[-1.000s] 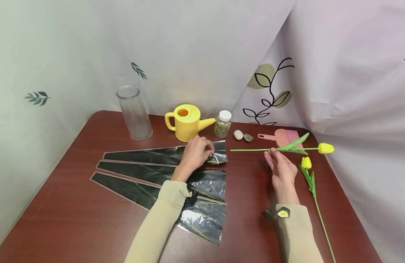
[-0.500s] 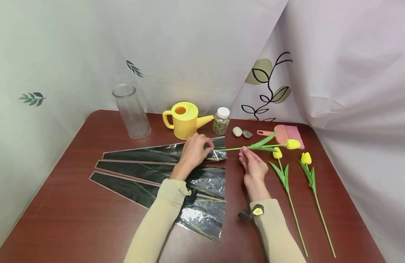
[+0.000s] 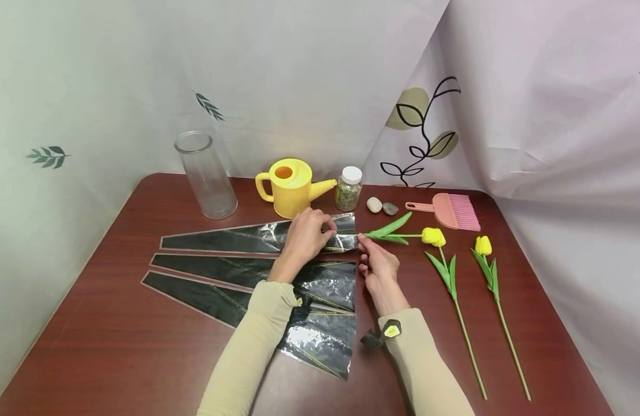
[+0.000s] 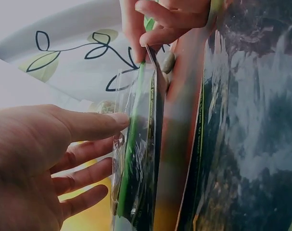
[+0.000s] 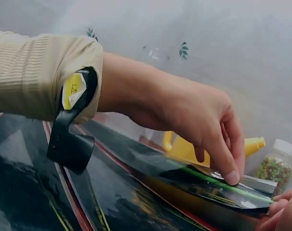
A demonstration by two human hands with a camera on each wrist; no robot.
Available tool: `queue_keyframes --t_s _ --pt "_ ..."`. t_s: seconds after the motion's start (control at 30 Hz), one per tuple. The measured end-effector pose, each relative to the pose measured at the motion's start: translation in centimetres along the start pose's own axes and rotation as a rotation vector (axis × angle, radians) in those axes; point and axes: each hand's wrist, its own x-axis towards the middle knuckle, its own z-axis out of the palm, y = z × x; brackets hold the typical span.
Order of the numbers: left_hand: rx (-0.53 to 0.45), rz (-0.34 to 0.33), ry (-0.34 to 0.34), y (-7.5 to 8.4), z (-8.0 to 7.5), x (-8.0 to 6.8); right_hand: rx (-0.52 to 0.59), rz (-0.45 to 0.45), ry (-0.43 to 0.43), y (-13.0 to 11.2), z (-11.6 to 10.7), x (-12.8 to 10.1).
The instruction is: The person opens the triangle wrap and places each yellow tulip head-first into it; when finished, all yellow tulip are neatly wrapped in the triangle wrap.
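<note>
My left hand [image 3: 304, 237] pinches the clear film of the farthest flower sleeve [image 3: 221, 240] between thumb and fingers, near its wide end. This dark plastic sleeve tapers to the left. In my right hand [image 3: 379, 266], fingertips pinch the green stem of a yellow tulip [image 3: 433, 236] at the sleeve's mouth. The left wrist view shows the stem [image 4: 132, 125] running inside the film, while the leaves and bloom stay outside to the right. Two similar sleeves [image 3: 315, 280] lie nearer me, partly hidden by my left arm.
Two more tulips [image 3: 483, 245] lie at the right. Along the back stand a glass vase [image 3: 208, 179], a yellow watering can [image 3: 291, 193] and a white-lidded jar [image 3: 348, 193]. Two stones [image 3: 374, 204] and a pink brush [image 3: 445, 211] lie at the back right.
My right hand has moved left with the tulip, and its stem has slid into the far sleeve. My left hand has kept its hold on the film.
</note>
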Motion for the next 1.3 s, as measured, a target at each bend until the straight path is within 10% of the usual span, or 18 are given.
queue_keyframes --t_s 0.47,0.6,0.9,1.3 --pt "0.035 -0.002 -0.042 -0.3 0.3 -0.1 -0.129 -0.064 -0.12 -2.5 -3.3 0.3" --pt "0.045 0.0 -0.044 -0.3 0.2 -0.1 -0.357 -0.327 -0.267 -5.2 -5.1 0.9" --pt "0.049 0.001 -0.03 -0.3 0.0 -0.2 -1.17 -1.288 -0.497 -10.2 -9.4 3.9" --pt "0.05 -0.003 -0.038 -0.2 0.1 -0.1 -1.423 -1.468 -0.598 -9.9 -10.7 6.5"
